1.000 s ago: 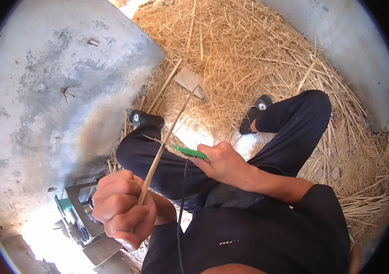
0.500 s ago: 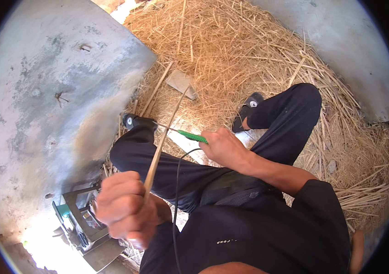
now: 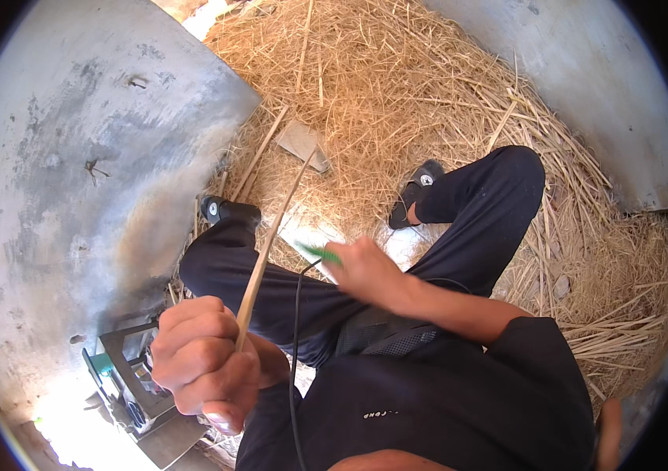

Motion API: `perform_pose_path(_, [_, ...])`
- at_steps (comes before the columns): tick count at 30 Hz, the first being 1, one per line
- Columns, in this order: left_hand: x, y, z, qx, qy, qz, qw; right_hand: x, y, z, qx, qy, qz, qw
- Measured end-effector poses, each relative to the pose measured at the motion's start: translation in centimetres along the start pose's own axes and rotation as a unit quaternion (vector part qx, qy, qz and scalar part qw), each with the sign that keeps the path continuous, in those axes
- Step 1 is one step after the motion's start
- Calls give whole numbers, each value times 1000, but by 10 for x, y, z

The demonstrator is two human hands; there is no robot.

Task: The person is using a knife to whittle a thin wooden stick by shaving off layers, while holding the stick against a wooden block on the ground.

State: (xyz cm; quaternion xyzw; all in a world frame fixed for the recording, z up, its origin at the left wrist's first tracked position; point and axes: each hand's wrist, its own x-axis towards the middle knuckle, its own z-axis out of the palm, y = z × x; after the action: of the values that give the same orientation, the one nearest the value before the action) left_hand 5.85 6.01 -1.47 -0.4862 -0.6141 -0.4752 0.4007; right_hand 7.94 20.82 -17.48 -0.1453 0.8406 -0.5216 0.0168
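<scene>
In front of my left thigh, my left hand (image 3: pixel 204 361) is closed in a fist around the thick end of a slender pale wooden strip (image 3: pixel 266 253). The strip slants up and away, tapering to a thin tip near a flat stone-like slab. My right hand (image 3: pixel 367 273), blurred by motion, grips a green-handled tool (image 3: pixel 321 253) with a ribbed handle. Its thin shaft cannot be made out now, and the green part lies just right of the strip, apart from it. A black cord (image 3: pixel 295 369) hangs down between my arms toward my shirt.
Straw and shavings (image 3: pixel 381 86) cover the ground ahead. The slab (image 3: pixel 299 141) lies in front of my feet. A grey wall (image 3: pixel 75 196) stands close on the left, another grey surface (image 3: pixel 577 78) at the far right. A metal-framed object (image 3: pixel 130 385) sits left of my left hand.
My right hand and the green-handled tool have drawn back toward my body, slightly left. The tool's thin shaft no longer crosses the strip. My left hand stays almost in place.
</scene>
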Motion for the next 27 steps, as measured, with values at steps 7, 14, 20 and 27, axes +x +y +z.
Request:
perform_pose_path(7, [-3, -2, -9, -8, 9, -18, 1000, 27, 13, -5, -2, 10, -15, 1000])
perform_pose_path(14, [0, -8, -12, -6, 19, -26, 999, 49, 91, 21, -97, -15, 142, 985])
perform_pose_path(20, [-9, -11, -19, -8, 86, -101, 991, 34, 25, -3, 54, 18, -5, 998])
perform_pose_path(27, [-13, -15, -29, 88, 166, -149, 971, 18, -24, -23, 171, 16, -63, 983])
